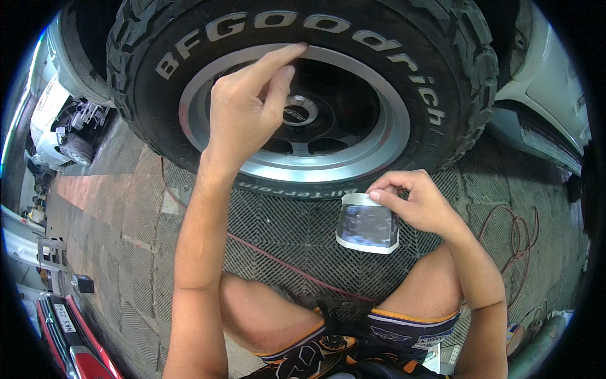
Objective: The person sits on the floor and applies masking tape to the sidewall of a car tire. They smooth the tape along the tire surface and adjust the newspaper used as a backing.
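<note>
A large black tyre (142, 101) with raised white lettering stands before me on its silver wheel rim (303, 172). My left hand (246, 104) reaches up over the left side of the wheel. Its index finger is stretched out to the rim's top lip, the tip appearing to touch it; the thumb is apart, the other fingers are curled, and nothing is held. Below the wheel, at right, my right hand (420, 205) pinches the upper right corner of a squarish, shiny dark or see-through sheet with white edges (368, 226). The black wheel centre has a round cap (298, 112).
Grated floor mats (284, 218) lie beneath, crossed by a thin red hose (284, 259); more hose (521, 243) is coiled at right. White vehicle body panels (555, 82) flank the wheel. A red vehicle part (79, 350) sits at lower left, near a small dark box (82, 283).
</note>
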### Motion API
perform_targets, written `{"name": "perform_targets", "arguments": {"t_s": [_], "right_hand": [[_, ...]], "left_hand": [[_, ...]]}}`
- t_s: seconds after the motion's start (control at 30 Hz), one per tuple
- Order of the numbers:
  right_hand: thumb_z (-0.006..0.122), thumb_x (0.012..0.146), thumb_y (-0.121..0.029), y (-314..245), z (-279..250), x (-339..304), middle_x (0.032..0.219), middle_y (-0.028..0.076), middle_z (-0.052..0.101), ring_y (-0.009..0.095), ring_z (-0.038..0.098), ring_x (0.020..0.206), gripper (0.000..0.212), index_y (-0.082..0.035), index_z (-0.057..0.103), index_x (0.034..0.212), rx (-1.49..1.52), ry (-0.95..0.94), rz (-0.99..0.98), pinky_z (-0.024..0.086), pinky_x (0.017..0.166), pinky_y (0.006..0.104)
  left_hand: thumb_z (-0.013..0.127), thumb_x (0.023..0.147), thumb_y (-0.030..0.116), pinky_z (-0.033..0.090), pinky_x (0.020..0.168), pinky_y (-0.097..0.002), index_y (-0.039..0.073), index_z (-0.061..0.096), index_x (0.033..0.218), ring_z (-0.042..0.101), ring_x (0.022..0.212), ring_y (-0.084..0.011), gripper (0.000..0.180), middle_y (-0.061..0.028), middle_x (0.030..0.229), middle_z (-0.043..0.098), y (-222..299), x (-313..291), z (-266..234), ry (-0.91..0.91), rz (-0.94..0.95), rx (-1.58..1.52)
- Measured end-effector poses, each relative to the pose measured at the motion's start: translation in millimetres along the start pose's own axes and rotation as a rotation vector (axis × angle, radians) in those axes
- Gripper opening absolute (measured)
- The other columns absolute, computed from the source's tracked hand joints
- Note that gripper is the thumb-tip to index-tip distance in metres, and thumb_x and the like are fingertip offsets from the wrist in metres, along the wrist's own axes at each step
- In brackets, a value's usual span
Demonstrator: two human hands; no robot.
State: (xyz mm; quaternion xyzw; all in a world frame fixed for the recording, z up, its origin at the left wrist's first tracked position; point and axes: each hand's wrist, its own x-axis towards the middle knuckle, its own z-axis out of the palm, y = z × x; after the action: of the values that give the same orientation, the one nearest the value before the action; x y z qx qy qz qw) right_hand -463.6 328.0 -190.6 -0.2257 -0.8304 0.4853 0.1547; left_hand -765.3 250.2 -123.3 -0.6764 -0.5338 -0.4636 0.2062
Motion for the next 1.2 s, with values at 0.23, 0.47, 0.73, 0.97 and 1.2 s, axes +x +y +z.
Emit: {"name": "perform_targets", "arguments": {"t_s": [0.23, 0.47, 0.73, 0.97, 1.2], "right_hand": [[0.074, 0.098, -0.019, 3, 3, 0, 0.078, 0.008, 0.075, 0.011, 0.068, 0.07, 0.021, 0.001, 0.078, 0.103, 0.004, 0.013, -0.025, 0.054, 0.068, 0.0293], [0.074, 0.098, -0.019, 4, 4, -1, 0.075, 0.007, 0.074, 0.011, 0.066, 0.067, 0.021, 0.001, 0.078, 0.104, -0.014, 0.03, -0.082, 0.053, 0.064, 0.0297], [0.073, 0.099, -0.02, 4, 4, -1, 0.073, 0.007, 0.073, 0.011, 0.066, 0.065, 0.021, 0.0, 0.078, 0.102, -0.04, 0.017, -0.073, 0.053, 0.063, 0.0292], [0.072, 0.1, -0.02, 1, 4, -3, 0.075, 0.007, 0.073, 0.011, 0.069, 0.068, 0.021, 0.0, 0.078, 0.103, -0.014, -0.002, -0.039, 0.054, 0.064, 0.03], [0.073, 0.099, -0.02, 2, 4, -3, 0.078, 0.009, 0.075, 0.012, 0.069, 0.07, 0.021, 0.0, 0.078, 0.104, -0.025, 0.017, -0.082, 0.055, 0.066, 0.0305]], "left_hand": [[0.066, 0.099, 0.002, 0.052, 0.062, -0.0226, 0.008, 0.075, 0.131, 0.066, 0.065, -0.008, 0.033, -0.0042, 0.079, 0.074, 2, -2, -2, -0.041, -0.028, 0.017], [0.069, 0.098, 0.005, 0.051, 0.058, -0.0236, 0.01, 0.077, 0.128, 0.066, 0.061, -0.0106, 0.031, -0.0062, 0.078, 0.076, 4, -1, 0, -0.017, -0.029, 0.008], [0.07, 0.097, 0.006, 0.05, 0.056, -0.0252, 0.011, 0.076, 0.129, 0.065, 0.058, -0.013, 0.033, -0.0083, 0.079, 0.076, 8, -4, 6, -0.007, -0.016, -0.042], [0.071, 0.096, 0.006, 0.049, 0.055, -0.0261, 0.012, 0.075, 0.131, 0.063, 0.057, -0.0141, 0.035, -0.0078, 0.075, 0.072, 10, -5, 10, -0.034, 0.011, -0.007], [0.07, 0.097, 0.007, 0.05, 0.055, -0.0264, 0.012, 0.075, 0.131, 0.064, 0.058, -0.0139, 0.035, -0.007, 0.075, 0.073, 9, -7, 14, -0.029, 0.022, -0.018]]}}
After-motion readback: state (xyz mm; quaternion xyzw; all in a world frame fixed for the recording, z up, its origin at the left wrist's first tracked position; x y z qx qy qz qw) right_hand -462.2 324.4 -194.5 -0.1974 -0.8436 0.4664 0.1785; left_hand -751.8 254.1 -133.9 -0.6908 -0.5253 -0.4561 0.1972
